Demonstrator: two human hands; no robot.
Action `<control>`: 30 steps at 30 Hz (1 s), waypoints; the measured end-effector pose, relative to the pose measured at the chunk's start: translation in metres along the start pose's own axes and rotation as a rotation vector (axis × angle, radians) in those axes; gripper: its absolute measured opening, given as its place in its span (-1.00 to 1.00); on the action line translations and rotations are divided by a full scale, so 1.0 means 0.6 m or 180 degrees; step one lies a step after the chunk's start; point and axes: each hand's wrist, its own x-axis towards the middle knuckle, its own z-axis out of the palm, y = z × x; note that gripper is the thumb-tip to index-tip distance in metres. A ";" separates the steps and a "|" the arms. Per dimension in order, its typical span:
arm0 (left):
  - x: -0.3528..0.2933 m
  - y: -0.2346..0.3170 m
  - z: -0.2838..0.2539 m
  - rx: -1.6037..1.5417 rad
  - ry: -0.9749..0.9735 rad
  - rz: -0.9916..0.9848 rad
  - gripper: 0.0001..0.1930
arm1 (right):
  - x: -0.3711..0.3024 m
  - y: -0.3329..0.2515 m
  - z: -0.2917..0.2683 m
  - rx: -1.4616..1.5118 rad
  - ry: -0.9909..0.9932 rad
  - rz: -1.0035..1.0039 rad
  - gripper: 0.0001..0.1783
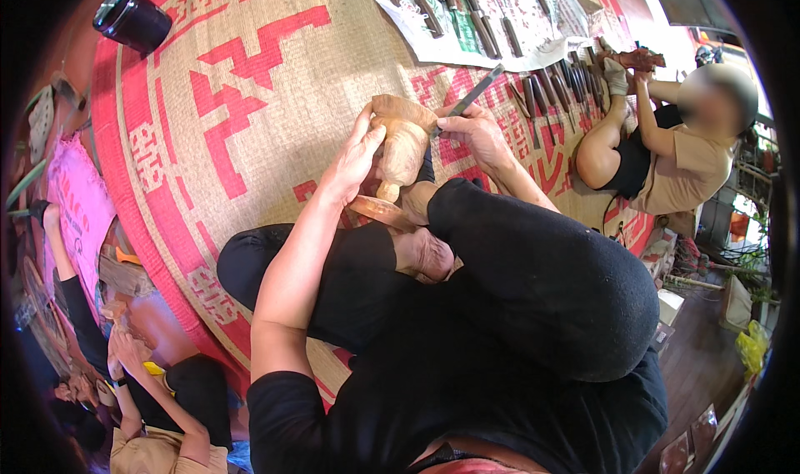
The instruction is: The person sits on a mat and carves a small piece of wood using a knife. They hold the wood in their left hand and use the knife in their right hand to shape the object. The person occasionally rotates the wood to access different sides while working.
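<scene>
A pale brown carved wooden piece stands over my crossed feet, slightly tilted. It has a wide top, a rounded body, a narrow neck and a flat round disc at the lower end. My left hand is closed around its left side, the fingers near the upper rim. At the right side of the rim, my right hand pinches a slim, flat, dark carving tool. One end of the tool points up and to the right; the other end is close to the wood. Whether it touches the wood I cannot tell.
A red-and-straw woven mat lies under me. Several dark-handled carving tools rest on a white sheet, with more beside it. A black jar stands far left. People sit at the right and lower left, both handling wooden pieces.
</scene>
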 end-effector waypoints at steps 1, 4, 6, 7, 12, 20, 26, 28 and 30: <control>0.001 -0.004 -0.001 0.0007 0.0020 0.0043 -0.31 | 0.002 0.002 -0.002 0.0024 0.0004 0.0010 -0.75; 0.010 -0.028 -0.011 0.0046 0.0068 0.0041 -0.39 | 0.004 0.005 -0.005 0.0110 0.0023 0.0037 -0.74; 0.013 -0.029 -0.019 0.0093 0.0064 -0.0135 -0.47 | 0.005 0.005 -0.004 0.0180 0.0063 0.0046 -0.73; 0.012 -0.027 -0.016 0.0057 0.0183 -0.0191 -0.54 | 0.004 0.005 -0.004 0.0193 0.0041 0.0051 -0.74; 0.013 -0.017 -0.010 -0.0002 0.0470 -0.0389 -0.64 | 0.002 0.009 -0.009 0.0220 -0.0090 0.0070 -0.75; 0.010 -0.028 -0.017 -0.0448 0.0384 -0.0161 -0.64 | -0.004 0.004 -0.006 0.0037 -0.0091 0.0005 -0.74; 0.002 -0.014 -0.011 -0.0510 0.0338 -0.0319 -0.70 | -0.001 0.005 -0.008 -0.0022 -0.0036 -0.0025 -0.75; 0.006 -0.012 -0.008 -0.0491 0.0313 -0.0395 -0.71 | 0.006 0.015 -0.018 0.0130 0.0000 0.0012 -0.75; 0.005 -0.014 -0.005 -0.0411 0.0254 -0.0443 -0.72 | 0.008 0.022 -0.027 0.0268 0.0030 0.0049 -0.75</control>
